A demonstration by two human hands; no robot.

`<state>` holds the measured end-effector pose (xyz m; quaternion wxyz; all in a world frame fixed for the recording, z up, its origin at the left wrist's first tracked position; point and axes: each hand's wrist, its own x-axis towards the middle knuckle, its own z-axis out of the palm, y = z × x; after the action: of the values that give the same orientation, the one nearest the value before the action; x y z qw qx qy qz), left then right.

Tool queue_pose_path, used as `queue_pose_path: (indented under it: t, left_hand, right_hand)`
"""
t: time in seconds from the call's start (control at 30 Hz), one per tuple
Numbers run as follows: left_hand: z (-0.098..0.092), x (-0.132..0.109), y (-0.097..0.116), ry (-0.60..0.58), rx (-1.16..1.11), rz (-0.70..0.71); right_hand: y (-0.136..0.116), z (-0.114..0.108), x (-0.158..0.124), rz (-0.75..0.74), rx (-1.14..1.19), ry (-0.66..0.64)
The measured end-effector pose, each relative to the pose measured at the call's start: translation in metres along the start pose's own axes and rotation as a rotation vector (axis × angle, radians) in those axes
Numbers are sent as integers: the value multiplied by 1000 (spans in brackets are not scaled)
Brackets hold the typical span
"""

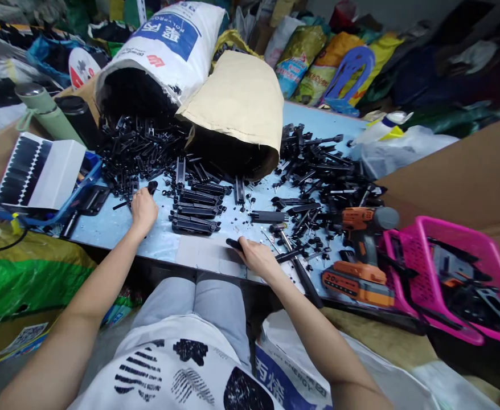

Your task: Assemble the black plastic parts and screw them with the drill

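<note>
My left hand (144, 210) is at the front edge of a heap of small black plastic parts (136, 145), its fingers curled. A small black part (152, 187) shows at its thumb; the fingertips are partly hidden. My right hand (257, 256) is closed on a long black plastic part (234, 244), above a pale board (207, 254) at the table's front edge. Between my hands lies a stack of long black assembled pieces (195, 224). A single black strip (269, 217) rests beyond my right hand.
A hammer (303, 279) and an orange cordless drill (356, 273) are at right, beside a pink basket (429, 245). A white sack (160, 51) and a beige sack (237, 97) lie open toward me. At left stand a blue tray (68, 213) and a green bottle (47, 108).
</note>
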<state>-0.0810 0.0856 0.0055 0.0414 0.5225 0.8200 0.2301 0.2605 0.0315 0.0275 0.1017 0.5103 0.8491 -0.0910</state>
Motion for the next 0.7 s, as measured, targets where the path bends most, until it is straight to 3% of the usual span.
queue_pose_path:
  t: [0.1, 0.2, 0.27, 0.33, 0.43, 0.53, 0.6, 0.7]
  left_hand:
    - [-15, -24, 4, -138, -519, -67]
    - [-26, -58, 25, -440, -1004, -153]
    - [-30, -79, 41, -668, -1186, -167]
    - [-31, -96, 54, -819, -1265, -188]
    - [-28, -118, 62, -790, -1255, -142]
    - [-24, -135, 64, -723, -1113, 22]
    - [-24, -143, 66, -698, -978, 114]
    - [-31, -151, 67, -540, -820, 261]
  right_hand:
    - [-9, -26, -5, -20, 151, 101]
    - [-24, -47, -6, -103, 361, 112]
    - [-34, -53, -4, -145, 506, 67]
    - [-43, -50, -1, -144, 740, 43]
    - [-55, -33, 2, -15, 1185, 8]
    - [-68, -13, 0, 120, 1499, 26]
    - [-74, -4, -2, 122, 1609, 60]
    - [-76, 2, -8, 62, 1592, 102]
